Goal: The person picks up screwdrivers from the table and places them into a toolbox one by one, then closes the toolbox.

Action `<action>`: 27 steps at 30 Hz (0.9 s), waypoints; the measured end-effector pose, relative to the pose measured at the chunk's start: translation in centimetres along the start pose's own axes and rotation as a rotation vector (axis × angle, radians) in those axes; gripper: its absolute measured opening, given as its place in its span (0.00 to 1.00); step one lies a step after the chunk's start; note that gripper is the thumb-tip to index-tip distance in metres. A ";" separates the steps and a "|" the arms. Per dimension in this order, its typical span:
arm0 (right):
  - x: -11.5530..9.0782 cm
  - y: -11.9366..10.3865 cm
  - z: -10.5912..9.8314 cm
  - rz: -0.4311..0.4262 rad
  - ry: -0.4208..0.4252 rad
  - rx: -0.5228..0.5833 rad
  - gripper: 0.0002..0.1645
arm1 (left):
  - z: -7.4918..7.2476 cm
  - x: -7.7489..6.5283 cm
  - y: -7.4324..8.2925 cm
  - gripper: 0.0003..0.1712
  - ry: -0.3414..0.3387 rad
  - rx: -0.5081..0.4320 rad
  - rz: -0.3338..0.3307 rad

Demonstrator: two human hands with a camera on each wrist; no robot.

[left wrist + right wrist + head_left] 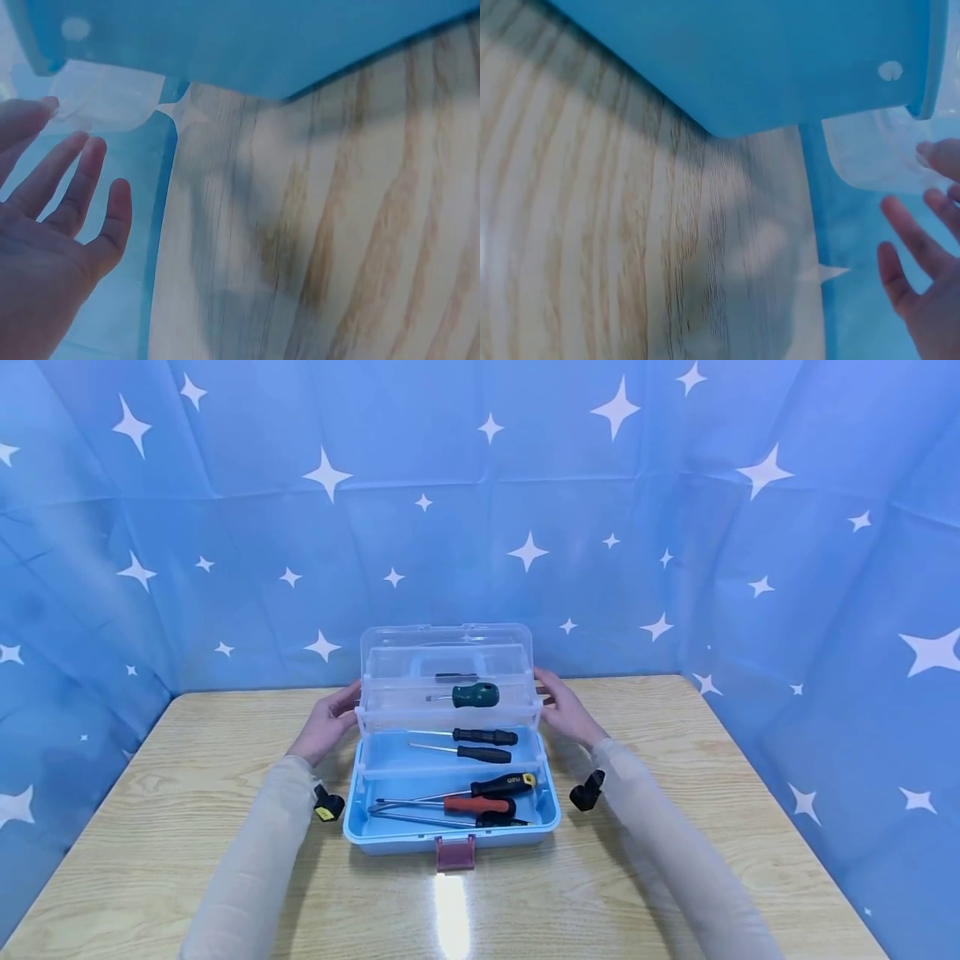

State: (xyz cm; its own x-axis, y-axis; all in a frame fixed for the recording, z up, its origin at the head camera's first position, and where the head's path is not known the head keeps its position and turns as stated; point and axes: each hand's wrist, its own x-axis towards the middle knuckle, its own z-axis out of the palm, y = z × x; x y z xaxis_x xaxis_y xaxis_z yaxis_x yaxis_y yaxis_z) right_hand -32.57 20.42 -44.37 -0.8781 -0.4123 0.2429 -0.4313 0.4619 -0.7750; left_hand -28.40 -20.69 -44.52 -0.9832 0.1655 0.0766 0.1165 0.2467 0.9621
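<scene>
A light-blue toolbox (450, 842) stands open, its clear lid (375, 639) tipped back and clear tiers raised. A short green-handled screwdriver (476, 695) lies in a tier. Two thin black-handled screwdrivers show lower down. On the blue floor of the box lie a red-and-black screwdriver (468, 805) and a black-and-yellow one (504, 785). My left hand (330, 720) is at the lid's left side, fingers spread and loosely bent. Opposite it, my right hand (567, 708) is at the right side, its fingers likewise apart. Whether the fingertips touch the lid is hard to tell.
The toolbox rests on a wood-grain table (187, 827). Behind the table and along its sides hangs a blue curtain (420, 543) with white stars. A purple latch (455, 854) hangs down at the box's front. Each wrist carries a black camera.
</scene>
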 end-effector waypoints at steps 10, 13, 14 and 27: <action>-1.2 -3.2 -0.8 -0.026 0.035 0.000 0.39 | 0.4 -0.5 0.4 0.34 0.057 -0.002 0.027; -1.6 -5.2 -1.0 -0.042 0.034 0.036 0.37 | 0.4 -0.6 0.3 0.33 0.081 0.005 0.054; -1.7 -5.8 -1.1 -0.040 0.033 0.043 0.37 | 0.5 -0.6 0.3 0.32 0.088 0.007 0.060; -2.3 -6.2 -0.9 -0.116 0.084 0.003 0.36 | 0.5 -1.9 2.1 0.24 0.145 0.036 0.100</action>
State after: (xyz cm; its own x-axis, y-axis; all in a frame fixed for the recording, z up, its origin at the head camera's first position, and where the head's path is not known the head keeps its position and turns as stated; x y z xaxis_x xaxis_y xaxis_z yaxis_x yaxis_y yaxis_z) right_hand -28.05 19.22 -39.66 -0.8364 -0.3959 0.3790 -0.5308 0.4128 -0.7402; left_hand -26.21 -20.05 -42.77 -0.9761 0.0525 0.2109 0.2172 0.2702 0.9380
